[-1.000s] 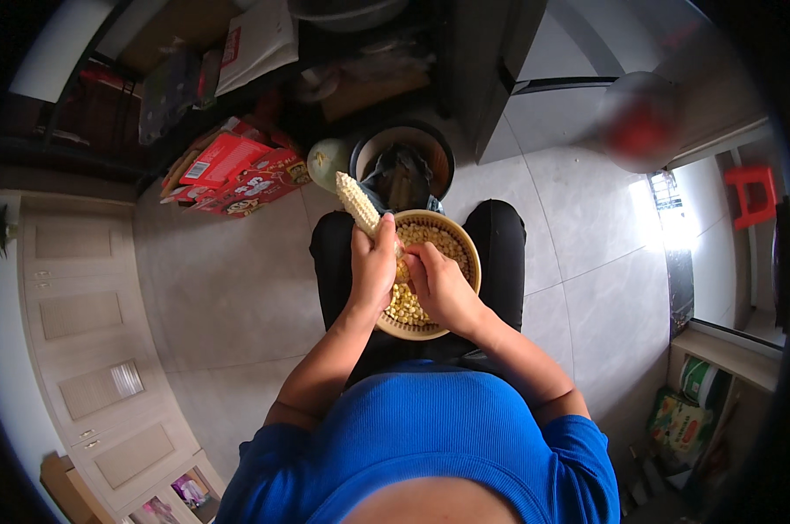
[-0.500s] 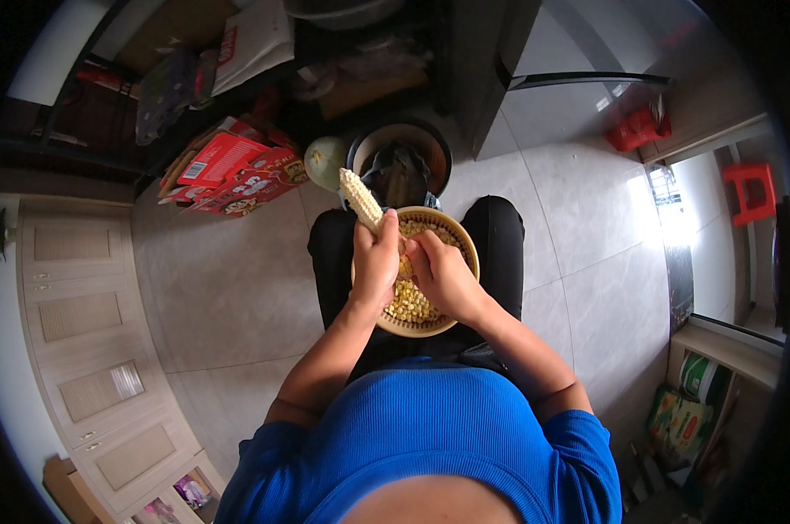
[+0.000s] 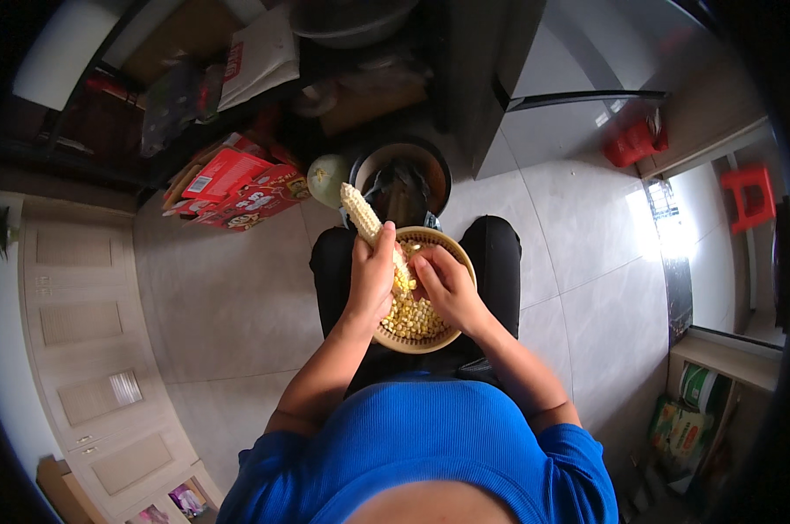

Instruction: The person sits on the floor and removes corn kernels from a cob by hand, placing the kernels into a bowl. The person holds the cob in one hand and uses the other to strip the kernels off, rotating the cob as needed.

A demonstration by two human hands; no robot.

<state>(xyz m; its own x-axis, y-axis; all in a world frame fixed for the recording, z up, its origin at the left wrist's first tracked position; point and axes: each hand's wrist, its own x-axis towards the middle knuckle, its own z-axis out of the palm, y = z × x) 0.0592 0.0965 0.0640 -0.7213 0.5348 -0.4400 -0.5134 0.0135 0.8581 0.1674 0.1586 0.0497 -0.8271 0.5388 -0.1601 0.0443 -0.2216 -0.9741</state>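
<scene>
My left hand [image 3: 375,275] is closed round a corn cob [image 3: 361,213]. The cob's bare, pale upper end sticks out past my thumb. Yellow kernels still line its lower end, which tilts down over a round tan basket [image 3: 415,348]. Against that lower end, my right hand [image 3: 447,284] has its thumb and fingers curled inward; what lies between the fingertips is hidden. Loose corn kernels [image 3: 410,325] cover the bottom of the basket, which rests between my black-trousered thighs.
Beyond my knees stands a round bin [image 3: 436,166] with a black bag. Beside it are a pale green melon [image 3: 327,179] and folded red cardboard boxes [image 3: 247,188]. Light cabinets [image 3: 107,349] line the left; a red stool [image 3: 748,196] is at right.
My right hand has drawn slightly toward me, with fingers curled at the cob's lower end. The cob, both hands and basket appear a little lower in the picture.
</scene>
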